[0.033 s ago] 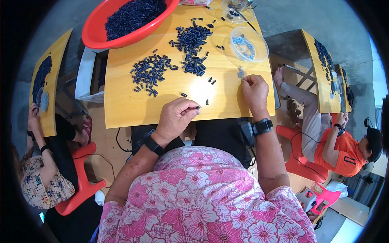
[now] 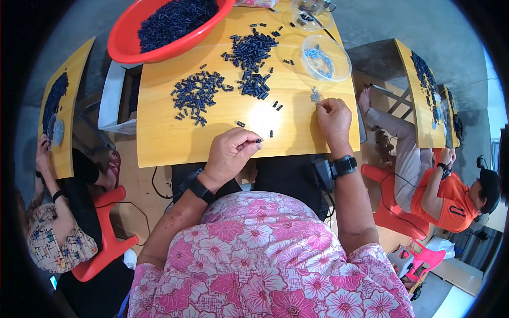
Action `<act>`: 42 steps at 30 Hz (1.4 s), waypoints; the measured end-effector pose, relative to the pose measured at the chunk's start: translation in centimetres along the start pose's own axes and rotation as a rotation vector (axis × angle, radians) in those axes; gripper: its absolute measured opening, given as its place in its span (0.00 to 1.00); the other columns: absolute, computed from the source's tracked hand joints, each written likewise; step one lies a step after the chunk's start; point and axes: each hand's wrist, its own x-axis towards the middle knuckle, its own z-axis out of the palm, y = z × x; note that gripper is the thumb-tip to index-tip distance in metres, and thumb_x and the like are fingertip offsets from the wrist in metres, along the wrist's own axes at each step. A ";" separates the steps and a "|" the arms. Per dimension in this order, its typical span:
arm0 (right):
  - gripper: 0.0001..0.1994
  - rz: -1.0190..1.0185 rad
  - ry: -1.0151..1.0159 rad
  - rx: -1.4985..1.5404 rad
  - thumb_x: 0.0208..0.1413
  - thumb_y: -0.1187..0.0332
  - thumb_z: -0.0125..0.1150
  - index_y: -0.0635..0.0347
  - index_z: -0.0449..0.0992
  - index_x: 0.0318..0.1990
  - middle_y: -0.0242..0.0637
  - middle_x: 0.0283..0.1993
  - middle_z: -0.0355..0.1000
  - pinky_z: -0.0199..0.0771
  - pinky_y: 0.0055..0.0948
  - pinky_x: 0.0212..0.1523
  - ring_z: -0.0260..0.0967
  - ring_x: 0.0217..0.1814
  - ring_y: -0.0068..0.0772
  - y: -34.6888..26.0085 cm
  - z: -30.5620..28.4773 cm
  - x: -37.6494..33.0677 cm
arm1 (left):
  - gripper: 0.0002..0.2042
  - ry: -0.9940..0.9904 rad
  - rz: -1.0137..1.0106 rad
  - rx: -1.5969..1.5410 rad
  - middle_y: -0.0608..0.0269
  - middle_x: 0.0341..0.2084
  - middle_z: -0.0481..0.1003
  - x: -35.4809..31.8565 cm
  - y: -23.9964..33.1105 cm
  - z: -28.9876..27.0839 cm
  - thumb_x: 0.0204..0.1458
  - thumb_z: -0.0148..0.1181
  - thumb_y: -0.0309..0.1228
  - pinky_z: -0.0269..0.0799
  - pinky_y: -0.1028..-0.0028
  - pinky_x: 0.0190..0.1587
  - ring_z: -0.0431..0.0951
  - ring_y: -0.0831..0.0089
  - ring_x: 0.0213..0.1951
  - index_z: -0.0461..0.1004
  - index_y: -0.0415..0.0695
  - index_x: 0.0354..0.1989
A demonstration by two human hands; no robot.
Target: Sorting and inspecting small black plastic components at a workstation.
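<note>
My left hand (image 2: 229, 155) is closed in a pinch over the table's near edge. Between its thumb and forefinger sits a small black cylindrical piece (image 2: 259, 141). My right hand (image 2: 335, 121) rests at the table's right side with its fingers pinched together; whatever they hold, if anything, is hidden. Just beyond those fingertips lies a little pile of tiny silvery parts (image 2: 315, 94). A few loose black pieces lie between my hands, one of them upright (image 2: 271, 133). Farther off are two heaps of the same black pieces, a left heap (image 2: 195, 94) and a middle heap (image 2: 252, 53).
A red basin (image 2: 123, 46) full of black pieces stands at the far left of the yellow table (image 2: 212, 143). At the far right is a clear tub (image 2: 342, 66) with small silvery parts, and behind it another clear tub (image 2: 313, 24). Two people sit at tables on either side.
</note>
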 end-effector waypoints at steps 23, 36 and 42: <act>0.06 -0.124 -0.068 -0.098 0.50 0.71 0.57 0.63 0.78 0.28 0.49 0.33 0.74 0.73 0.46 0.41 0.72 0.37 0.53 -0.1 -0.2 -0.2 | 0.05 0.022 0.008 -0.013 0.63 0.26 0.76 -0.1 0.3 0.1 0.50 0.64 0.22 0.69 0.79 0.31 0.74 0.79 0.27 0.79 0.37 0.34; 0.06 -0.168 -0.166 -0.013 0.48 0.70 0.60 0.63 0.77 0.29 0.46 0.30 0.75 0.74 0.40 0.37 0.74 0.33 0.50 0.1 -0.5 -0.8 | 0.04 0.041 0.012 0.019 0.63 0.25 0.76 0.0 0.2 0.2 0.49 0.66 0.23 0.69 0.79 0.30 0.74 0.79 0.26 0.80 0.38 0.33; 0.07 0.001 -0.215 0.271 0.47 0.69 0.64 0.62 0.79 0.32 0.40 0.29 0.75 0.74 0.33 0.37 0.74 0.31 0.39 0.1 -0.2 -1.0 | 0.04 0.042 0.011 0.016 0.63 0.25 0.76 0.0 0.3 0.3 0.49 0.66 0.23 0.69 0.79 0.30 0.73 0.79 0.25 0.80 0.38 0.33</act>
